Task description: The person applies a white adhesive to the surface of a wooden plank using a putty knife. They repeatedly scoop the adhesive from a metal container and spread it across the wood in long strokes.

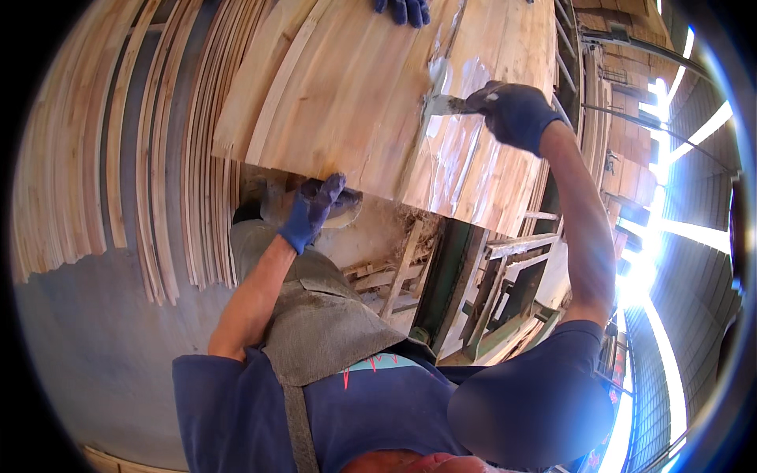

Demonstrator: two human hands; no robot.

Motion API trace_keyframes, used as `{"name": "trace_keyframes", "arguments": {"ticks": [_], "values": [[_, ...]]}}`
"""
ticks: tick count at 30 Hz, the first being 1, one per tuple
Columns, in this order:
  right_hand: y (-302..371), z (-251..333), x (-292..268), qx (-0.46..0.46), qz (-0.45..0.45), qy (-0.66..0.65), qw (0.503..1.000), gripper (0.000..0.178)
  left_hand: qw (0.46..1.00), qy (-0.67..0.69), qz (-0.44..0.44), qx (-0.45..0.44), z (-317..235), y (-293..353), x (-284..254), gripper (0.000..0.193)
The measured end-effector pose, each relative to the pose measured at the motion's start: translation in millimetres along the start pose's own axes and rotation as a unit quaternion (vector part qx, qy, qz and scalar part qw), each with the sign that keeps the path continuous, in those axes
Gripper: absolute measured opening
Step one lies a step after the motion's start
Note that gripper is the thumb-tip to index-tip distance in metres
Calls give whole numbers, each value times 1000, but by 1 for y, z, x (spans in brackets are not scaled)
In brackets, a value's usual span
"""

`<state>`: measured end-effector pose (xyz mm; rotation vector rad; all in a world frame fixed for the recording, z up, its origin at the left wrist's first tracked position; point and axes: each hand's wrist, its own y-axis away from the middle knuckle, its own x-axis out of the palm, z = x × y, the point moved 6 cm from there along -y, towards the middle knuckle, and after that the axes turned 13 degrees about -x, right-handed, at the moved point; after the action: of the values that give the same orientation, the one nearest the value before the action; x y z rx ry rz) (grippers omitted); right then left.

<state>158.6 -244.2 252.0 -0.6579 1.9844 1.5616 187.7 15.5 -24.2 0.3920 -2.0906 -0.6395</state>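
My right hand, in a dark blue glove, is closed round the handle of a putty knife. Its flat blade rests on a wide wooden panel made of joined strips. Whitish wet paste is smeared along the seams near the blade. My left hand, gloved as well, is at the panel's near edge. Its fingers curl against a dark rounded thing with a pale rim, perhaps a bowl, partly hidden by the hand and the panel.
Another person's gloved hand lies at the panel's far edge. Stacks of long wooden boards stand to the left. Below right is a green metal frame with scrap wood. Grey floor spreads at lower left.
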Motion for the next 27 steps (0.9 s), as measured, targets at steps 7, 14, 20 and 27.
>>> {"name": "trace_keyframes", "arguments": {"ticks": [7,14,20,27], "values": [[23,108,-4,-91,120,0,989,22,999,25,26,-7,-11,12,8,33],[44,169,0,-165,122,63,977,19,996,89,25,-9,-1,1,6,25],[35,177,-12,-140,168,81,972,21,998,45,3,43,-16,10,9,28],[-8,103,-22,5,133,173,976,16,998,63,28,2,-12,7,10,29]]}}
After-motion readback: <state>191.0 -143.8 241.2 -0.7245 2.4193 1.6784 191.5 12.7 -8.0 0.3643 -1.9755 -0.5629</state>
